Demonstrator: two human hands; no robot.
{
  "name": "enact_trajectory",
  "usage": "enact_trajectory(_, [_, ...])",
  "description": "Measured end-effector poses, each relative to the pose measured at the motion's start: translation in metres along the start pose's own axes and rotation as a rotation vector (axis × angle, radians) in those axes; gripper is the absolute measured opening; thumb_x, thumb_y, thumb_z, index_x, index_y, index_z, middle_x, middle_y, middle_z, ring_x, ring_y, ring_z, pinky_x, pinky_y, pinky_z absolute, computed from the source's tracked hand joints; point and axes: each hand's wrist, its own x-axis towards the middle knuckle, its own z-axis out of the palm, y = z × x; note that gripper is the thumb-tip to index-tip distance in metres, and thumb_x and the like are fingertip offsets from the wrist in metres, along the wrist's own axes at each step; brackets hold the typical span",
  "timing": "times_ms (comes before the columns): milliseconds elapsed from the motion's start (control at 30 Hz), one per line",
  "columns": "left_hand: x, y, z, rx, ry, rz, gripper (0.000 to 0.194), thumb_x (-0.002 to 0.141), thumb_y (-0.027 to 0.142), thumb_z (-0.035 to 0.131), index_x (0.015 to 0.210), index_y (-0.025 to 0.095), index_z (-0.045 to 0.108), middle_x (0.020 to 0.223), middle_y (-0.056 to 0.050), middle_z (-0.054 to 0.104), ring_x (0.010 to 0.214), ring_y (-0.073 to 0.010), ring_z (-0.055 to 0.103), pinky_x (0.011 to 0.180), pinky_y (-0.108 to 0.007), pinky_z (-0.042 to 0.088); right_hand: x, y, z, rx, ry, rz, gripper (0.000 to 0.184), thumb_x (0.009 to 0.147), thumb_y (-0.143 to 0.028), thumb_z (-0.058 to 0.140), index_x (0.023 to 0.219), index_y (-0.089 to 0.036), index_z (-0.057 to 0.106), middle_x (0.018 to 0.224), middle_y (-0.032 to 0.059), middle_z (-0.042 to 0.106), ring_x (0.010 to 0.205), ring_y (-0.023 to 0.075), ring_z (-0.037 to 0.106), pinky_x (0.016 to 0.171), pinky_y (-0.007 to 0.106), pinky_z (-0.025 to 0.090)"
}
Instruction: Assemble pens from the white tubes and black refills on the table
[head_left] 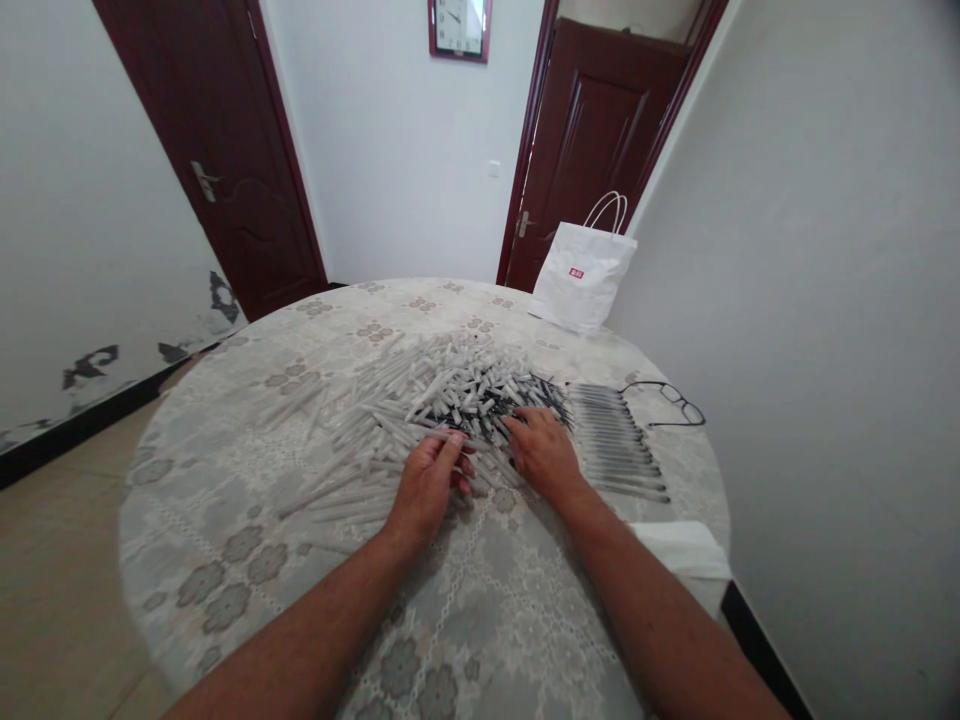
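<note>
My left hand [426, 487] is closed, its thumb and fingers pinching a translucent whitish pen barrel [471, 443] that points toward my other hand. My right hand [543, 456] is at the near right side of the heap, its fingers curled down among black slender pieces [553, 396]. Whatever its fingertips grip is too small to make out. Around both hands spreads a heap of loose pen parts: long whitish barrels [360, 425] to the left and short white caps [469, 385] in the middle. Right of my right hand lies a neat row of pens with dark ends [615, 440].
The round table has a patterned cloth [247, 600]. Eyeglasses [671, 395] lie beside the pen row. A white paper bag [583, 275] stands at the back right, and a folded white item [679, 548] rests at the right edge. A wall [840, 300] rises close on the right.
</note>
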Motion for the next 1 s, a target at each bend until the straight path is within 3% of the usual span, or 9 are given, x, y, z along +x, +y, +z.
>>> enact_trajectory(133, [0.001, -0.001, -0.002, 0.023, -0.007, 0.0, 0.04, 0.087, 0.055, 0.062, 0.094, 0.016, 0.065, 0.075, -0.002, 0.065, 0.057, -0.0116, 0.06, 0.048, -0.021, 0.048, 0.006, -0.006, 0.004, -0.099, -0.056, 0.013, 0.033, 0.1, -0.02, 0.046, 0.126, -0.024, 0.065, 0.133, 0.0111, 0.058, 0.123, 0.0278, 0.044, 0.099, 0.038, 0.037])
enact_trajectory(300, [0.001, -0.001, -0.002, 0.049, -0.013, -0.003, 0.04, 0.088, 0.056, 0.061, 0.093, 0.016, 0.066, 0.07, -0.001, 0.064, 0.053, -0.011, 0.059, 0.048, -0.021, 0.047, 0.005, 0.0, 0.005, -0.11, -0.028, 0.012, 0.022, 0.099, -0.02, 0.049, 0.108, -0.02, 0.069, 0.111, 0.0116, 0.065, 0.109, 0.0255, 0.05, 0.091, 0.034, 0.038])
enact_trajectory(400, [0.0, -0.001, -0.003, 0.055, -0.018, -0.005, 0.04, 0.088, 0.056, 0.062, 0.091, 0.016, 0.067, 0.07, -0.001, 0.064, 0.054, -0.0116, 0.06, 0.049, -0.021, 0.047, -0.001, 0.001, 0.002, -0.064, 0.052, -0.023, 0.017, 0.098, -0.025, 0.052, 0.093, -0.019, 0.067, 0.095, 0.0106, 0.065, 0.097, 0.0243, 0.054, 0.085, 0.034, 0.039])
enact_trajectory(533, [-0.001, 0.0, -0.003, 0.011, -0.022, -0.01, 0.037, 0.086, 0.053, 0.065, 0.092, 0.016, 0.067, 0.078, -0.004, 0.067, 0.058, -0.0125, 0.062, 0.049, -0.021, 0.047, -0.009, -0.002, -0.004, 0.116, 0.205, -0.034, 0.013, 0.096, -0.027, 0.054, 0.089, -0.019, 0.061, 0.086, 0.0065, 0.062, 0.082, 0.0198, 0.056, 0.077, 0.03, 0.042])
enact_trajectory(733, [-0.005, 0.01, 0.002, -0.103, -0.111, -0.046, 0.036, 0.084, 0.05, 0.068, 0.093, 0.015, 0.069, 0.112, -0.014, 0.07, 0.082, -0.0189, 0.067, 0.052, -0.024, 0.053, -0.017, -0.009, -0.017, 0.419, 0.422, -0.075, 0.011, 0.094, -0.026, 0.058, 0.084, -0.021, 0.056, 0.073, 0.0003, 0.058, 0.067, 0.0144, 0.056, 0.068, 0.026, 0.043])
enact_trajectory(833, [-0.008, 0.014, 0.004, -0.15, -0.155, -0.041, 0.037, 0.084, 0.05, 0.07, 0.095, 0.014, 0.071, 0.113, -0.015, 0.07, 0.088, -0.0218, 0.068, 0.057, -0.027, 0.057, -0.02, -0.018, -0.019, 0.485, 0.387, -0.164, 0.01, 0.091, -0.025, 0.06, 0.082, -0.021, 0.057, 0.07, -0.0004, 0.059, 0.065, 0.0139, 0.056, 0.067, 0.026, 0.043])
enact_trajectory(1000, [-0.006, 0.012, 0.001, -0.176, -0.187, -0.021, 0.035, 0.088, 0.048, 0.067, 0.097, 0.014, 0.072, 0.099, -0.012, 0.071, 0.089, -0.0206, 0.067, 0.066, -0.028, 0.058, -0.024, -0.033, -0.013, 0.66, 0.161, -0.245, 0.009, 0.089, -0.023, 0.06, 0.081, -0.021, 0.059, 0.07, -0.0002, 0.061, 0.063, 0.0136, 0.056, 0.063, 0.026, 0.042])
